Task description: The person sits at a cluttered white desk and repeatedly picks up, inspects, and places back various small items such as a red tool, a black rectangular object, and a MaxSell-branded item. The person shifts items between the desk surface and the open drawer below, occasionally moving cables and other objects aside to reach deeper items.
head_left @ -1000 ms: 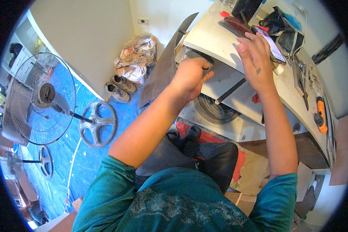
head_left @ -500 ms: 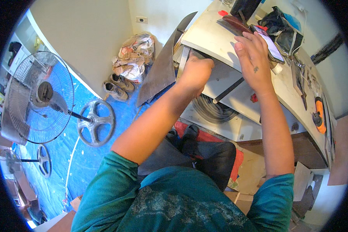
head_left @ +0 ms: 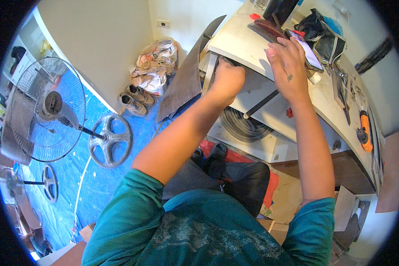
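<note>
My left hand (head_left: 228,82) reaches to the opening under the front left edge of the cream table (head_left: 239,42). Its fingers are curled closed by something dark, and what they hold is hidden. My right hand (head_left: 290,73) hangs over the table's front edge, fingers stretched out and holding nothing. Just beyond its fingertips lies a phone (head_left: 309,55) with a lit screen. A dark reddish-brown curved piece (head_left: 266,30) rests on the tabletop past the phone's near end. Between my hands a dark rod (head_left: 261,104) sticks out from under the top.
A large dark sheet (head_left: 179,91) leans at the table's left. Below sits a black coil (head_left: 246,126). A standing fan (head_left: 53,106), shoes (head_left: 135,98) and plastic bags (head_left: 153,66) stand left. An orange-handled tool (head_left: 364,131) and a black bag (head_left: 319,29) lie right.
My left hand has shifted slightly at the opening, its fingers still curled. My right hand stays nearly in place, open. The fan head has turned a little.
</note>
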